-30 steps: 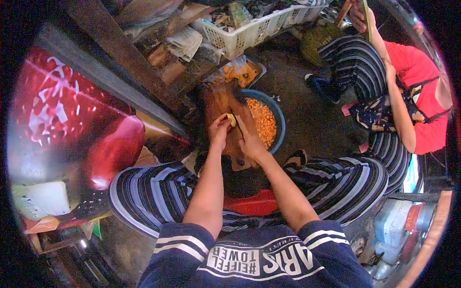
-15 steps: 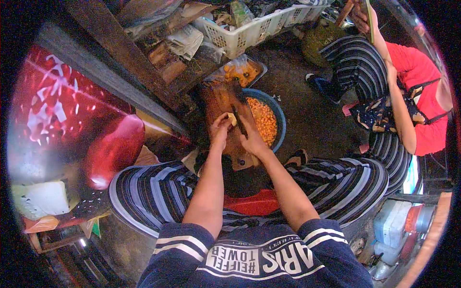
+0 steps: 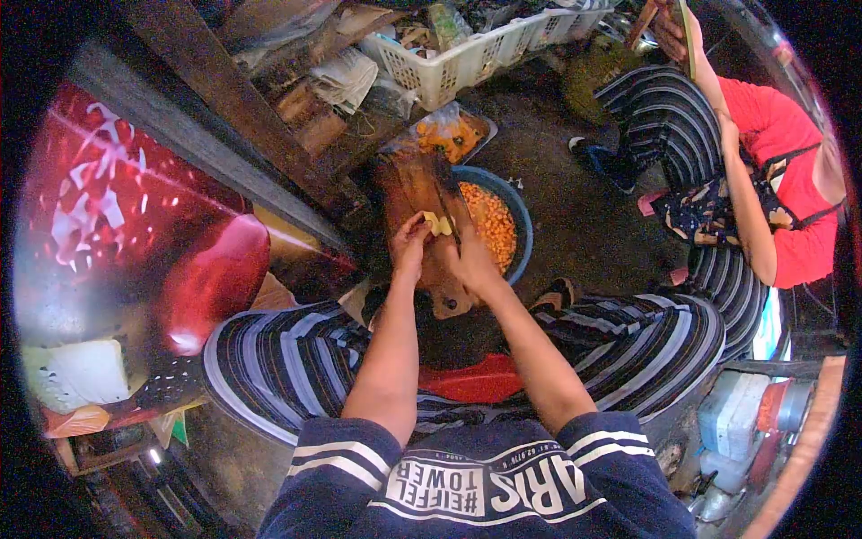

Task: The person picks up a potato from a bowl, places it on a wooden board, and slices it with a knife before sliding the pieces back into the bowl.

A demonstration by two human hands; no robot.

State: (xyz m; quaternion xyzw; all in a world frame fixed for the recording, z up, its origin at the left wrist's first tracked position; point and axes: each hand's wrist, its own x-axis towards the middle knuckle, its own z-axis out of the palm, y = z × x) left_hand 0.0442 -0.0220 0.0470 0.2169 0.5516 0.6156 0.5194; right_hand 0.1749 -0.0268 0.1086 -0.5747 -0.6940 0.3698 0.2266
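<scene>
Past the board (image 3: 409,184)'s right edge sit the basin (image 3: 525,225), then open floor (image 3: 566,225), while my left hand (image 3: 410,249) pinches the yellow piece (image 3: 439,224) mid-board (my right hand (image 3: 476,263) grips a knife (image 3: 455,229)).

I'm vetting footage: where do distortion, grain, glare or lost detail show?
Head view: black corners, fisheye stretching; head view: grain in dark areas; head view: pale glare on the glossy red panel; head view: small pale-yellow piece lacks fine detail.

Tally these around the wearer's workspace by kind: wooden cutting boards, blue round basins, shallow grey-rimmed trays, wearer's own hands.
Brown wooden cutting board: 1
Blue round plastic basin: 1
Shallow grey-rimmed tray: 1
Wearer's left hand and right hand: 2
Total: 5
</scene>
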